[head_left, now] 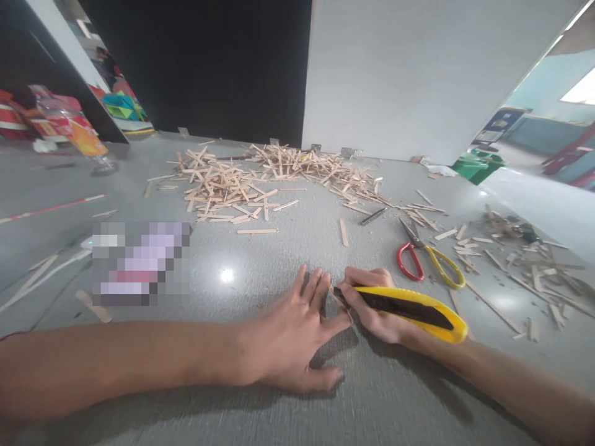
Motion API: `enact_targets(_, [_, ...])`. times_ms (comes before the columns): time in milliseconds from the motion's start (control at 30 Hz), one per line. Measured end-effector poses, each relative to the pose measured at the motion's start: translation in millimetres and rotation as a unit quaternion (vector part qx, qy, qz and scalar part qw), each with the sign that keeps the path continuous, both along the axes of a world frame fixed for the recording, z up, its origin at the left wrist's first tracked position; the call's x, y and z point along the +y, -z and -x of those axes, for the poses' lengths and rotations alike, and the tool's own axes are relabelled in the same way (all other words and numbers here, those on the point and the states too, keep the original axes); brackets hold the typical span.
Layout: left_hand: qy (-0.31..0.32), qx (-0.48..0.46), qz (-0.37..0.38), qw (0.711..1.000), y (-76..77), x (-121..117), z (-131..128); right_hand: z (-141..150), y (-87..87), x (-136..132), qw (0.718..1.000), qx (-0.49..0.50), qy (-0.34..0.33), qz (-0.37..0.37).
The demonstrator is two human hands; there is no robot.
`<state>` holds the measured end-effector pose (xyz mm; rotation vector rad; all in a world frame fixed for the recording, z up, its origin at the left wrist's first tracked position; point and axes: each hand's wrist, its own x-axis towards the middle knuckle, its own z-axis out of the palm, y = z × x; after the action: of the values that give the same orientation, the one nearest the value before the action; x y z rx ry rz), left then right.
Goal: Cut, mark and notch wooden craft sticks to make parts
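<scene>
You seem partway through, your right hand [372, 320] gripping the yellow cutter [413, 308] at a small stick [343, 303] beside your flat, spread left hand [290, 331], apparently cut pieces [537, 277] rightward, heaped sticks [223, 184] left beyond

Bare left hand [290, 337], right hand [372, 310] and forearms [139, 356], thin dark red band [12, 334], partly seen

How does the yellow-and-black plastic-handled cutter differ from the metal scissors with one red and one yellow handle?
The yellow-and-black cutter is gripped in the right hand; the red-and-yellow-handled scissors lie on the grey tabletop, unheld. The cutter has one long, slim body, while the scissors have two separate finger loops. The cutter's body combines yellow with black; the scissors' loops are red and yellow. Both show yellow.
</scene>
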<state>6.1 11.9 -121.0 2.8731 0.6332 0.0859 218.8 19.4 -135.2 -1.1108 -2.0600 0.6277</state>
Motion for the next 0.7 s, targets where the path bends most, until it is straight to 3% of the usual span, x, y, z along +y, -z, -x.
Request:
enact_targets(333, [-0.033, -0.065, 0.045, 0.996, 4.0, -1, 3, -1, -4.8, -3, 0.997, 0.049, 0.049, 0.016])
enact_targets(433, [-0.108, -0.171, 0.084, 0.976, 2.6, -2, 2, 0, -9.2, -9, 0.994, 0.083, 0.067, 0.017])
enact_targets(500, [-0.198, -0.234, 0.194, 0.932, -0.8, -2, 2, 2, -12.4, -14, 0.993, 0.095, 0.070, 0.020])
enact_targets(567, [-0.260, -0.280, 0.324, 0.865, -3.9, -2, 0, 4, -14.7, -18, 0.992, 0.102, 0.071, 0.022])
enact_targets(700, [-0.278, -0.347, 0.484, 0.754, -4.1, -1, -7, 10, -16.4, -24, 0.990, 0.124, 0.068, 0.027])
